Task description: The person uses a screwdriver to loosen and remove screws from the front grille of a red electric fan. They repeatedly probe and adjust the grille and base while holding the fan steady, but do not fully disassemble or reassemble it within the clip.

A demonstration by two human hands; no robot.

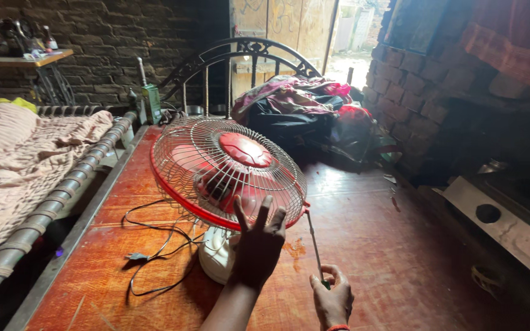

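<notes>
Two beds fill the room: a wooden bed (pixel 363 233) with a red-brown top, and a cot (pixel 44 208) to its left under a pale blanket (pixel 13 153). A clothes heap (pixel 302 107) lies at the headboard (pixel 240 49). The red fan (pixel 228 168) stands mid-bed, tilted, its cord (pixel 154 245) trailing left. The left hand (pixel 259 245) spreads its fingers wide against the grille's lower rim. The right hand (pixel 332 300) pinches a screwdriver (pixel 315 245), tip at the rim.
</notes>
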